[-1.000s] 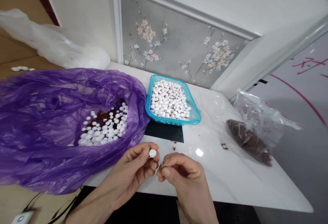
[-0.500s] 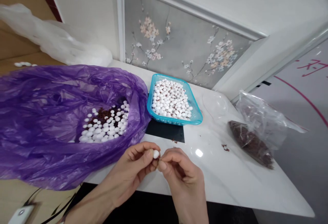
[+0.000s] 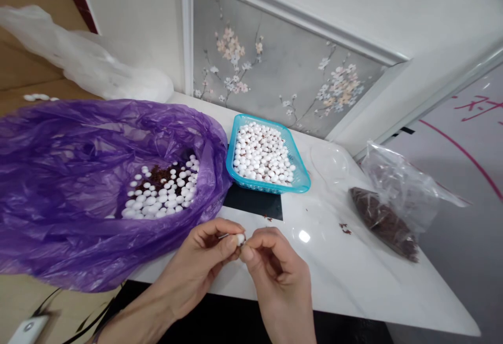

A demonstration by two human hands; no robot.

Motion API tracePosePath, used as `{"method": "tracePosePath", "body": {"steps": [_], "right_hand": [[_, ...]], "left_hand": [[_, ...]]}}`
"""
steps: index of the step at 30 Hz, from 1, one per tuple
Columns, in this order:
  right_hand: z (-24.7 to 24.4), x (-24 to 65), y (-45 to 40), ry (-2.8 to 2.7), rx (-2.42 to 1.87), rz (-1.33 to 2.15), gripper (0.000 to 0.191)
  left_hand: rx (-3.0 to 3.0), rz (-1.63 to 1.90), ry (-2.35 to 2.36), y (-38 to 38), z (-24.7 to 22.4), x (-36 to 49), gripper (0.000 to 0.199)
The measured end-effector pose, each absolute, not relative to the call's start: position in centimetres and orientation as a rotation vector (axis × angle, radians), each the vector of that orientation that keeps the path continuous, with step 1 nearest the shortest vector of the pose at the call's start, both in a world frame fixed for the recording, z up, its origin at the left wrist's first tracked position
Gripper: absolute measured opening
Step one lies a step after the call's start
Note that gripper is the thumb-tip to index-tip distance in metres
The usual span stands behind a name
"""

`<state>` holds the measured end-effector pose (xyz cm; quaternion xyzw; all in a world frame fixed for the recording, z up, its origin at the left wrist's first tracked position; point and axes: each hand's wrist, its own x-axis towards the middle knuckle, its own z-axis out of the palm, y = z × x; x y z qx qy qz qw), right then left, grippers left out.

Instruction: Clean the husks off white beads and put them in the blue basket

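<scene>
The left hand (image 3: 216, 252) holds a small white ball (image 3: 240, 239) between thumb and forefinger, above the near edge of the white bench (image 3: 353, 281). The right hand (image 3: 281, 270) is just to the right of the ball, thumb and forefinger pinched together at its side; whether a small piece sits between those fingertips, I cannot tell.

To the left of the hands, a crumpled purple plastic bag (image 3: 58, 176) spreads open, with loose white balls (image 3: 155, 207) and a patch of dark brown bits (image 3: 157, 175) inside. Beyond the hands, a light-blue plastic basket (image 3: 302, 182) is filled with more white balls, brown bits showing among them. A black rectangle (image 3: 255, 205) shows on the bench at the near side of the basket.

On the right, a clear plastic bag (image 3: 401, 186) lies with brown material (image 3: 383, 223) in its lower part. A few reddish-brown bits (image 3: 345, 228) are scattered to its left, and a round clear plastic piece (image 3: 332, 161) lies between bag and basket. At the far side stands a framed blossom panel (image 3: 283, 61); far left is a whitish translucent plastic bag (image 3: 102, 68).
</scene>
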<state>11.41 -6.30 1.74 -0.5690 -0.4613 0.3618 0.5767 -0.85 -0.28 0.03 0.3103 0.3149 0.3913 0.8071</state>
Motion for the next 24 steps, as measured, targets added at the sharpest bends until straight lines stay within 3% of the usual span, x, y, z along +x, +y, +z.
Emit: {"method": "tracePosePath", "body": {"steps": [17, 24], "right_hand": [[1.83, 11.12, -6.31, -0.878, -1.348, 0.978, 0.018], [1.64, 11.53, -5.97, -0.798, -1.013, 1.158, 0.023]], "left_hand": [[0.897, 0.925, 0.648, -0.6, -0.02, -0.71, 0.002], [0.761, 0.903, 0.607, -0.48, 0.05, -0.55, 0.007]]}}
